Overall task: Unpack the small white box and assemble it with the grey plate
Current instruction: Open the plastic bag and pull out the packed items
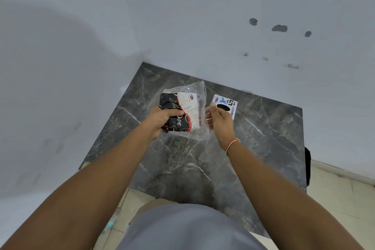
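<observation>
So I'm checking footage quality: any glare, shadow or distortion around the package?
Head view: soft, even light; a broad faint shadow on the left wall; wide-angle bending at the edges; mild sheen on the clear plastic bag, printing on the package still readable; left hand and right hand sharp.

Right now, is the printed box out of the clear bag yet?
Not yet. The printed box sits inside the clear bag; the left hand grips it through the plastic.
</observation>
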